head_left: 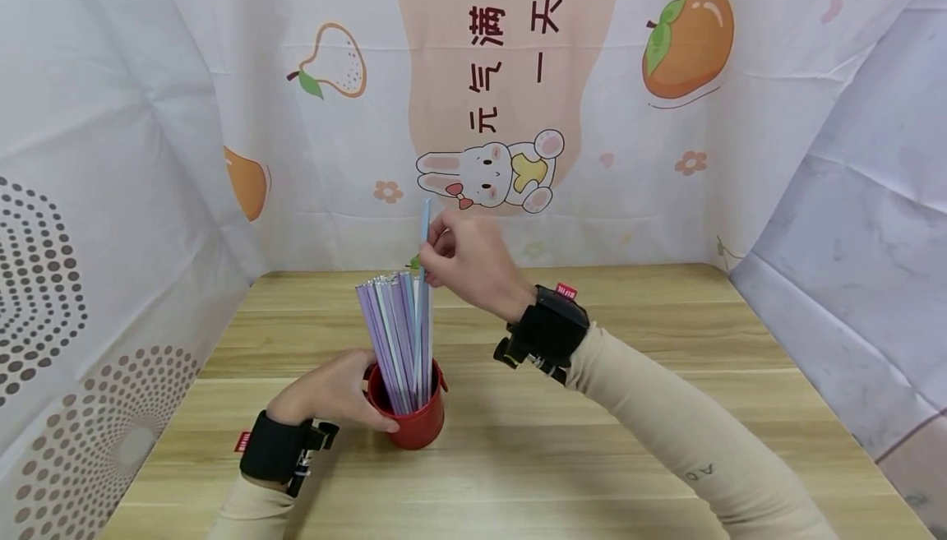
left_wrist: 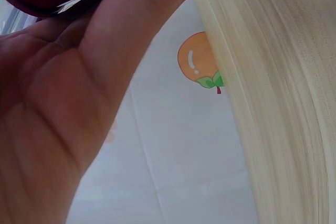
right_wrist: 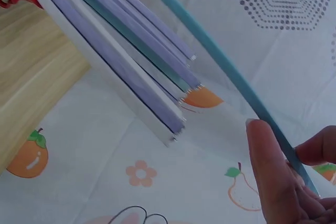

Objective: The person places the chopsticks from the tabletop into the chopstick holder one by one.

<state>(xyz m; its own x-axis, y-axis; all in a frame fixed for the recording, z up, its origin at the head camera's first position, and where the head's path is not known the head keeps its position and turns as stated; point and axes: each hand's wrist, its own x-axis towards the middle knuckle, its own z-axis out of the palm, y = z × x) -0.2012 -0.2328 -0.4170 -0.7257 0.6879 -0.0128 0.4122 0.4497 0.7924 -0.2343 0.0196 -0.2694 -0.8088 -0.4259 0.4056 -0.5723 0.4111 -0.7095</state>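
Observation:
A small red bucket (head_left: 422, 433) stands on the table, holding a tight bunch of purple, white and blue-green drinking straws (head_left: 395, 334). Jagged clear ends, like wrapper seams, show on the straws in the right wrist view. My left hand (head_left: 333, 388) grips the bucket's left side, thumb across the front; its other fingers are mostly hidden behind. Above the bunch, my right hand (head_left: 473, 260) pinches one light blue straw (right_wrist: 231, 72) near its upper end between thumb and fingers. That straw is nearly upright, and its lower part overlaps the bunch in the head view.
Under the bucket lies a wood-grain table (head_left: 592, 458). A white printed cloth (head_left: 333, 154) with fruit, a rabbit and writing hangs at its back edge and along both sides. Black straps with cameras sit on both wrists.

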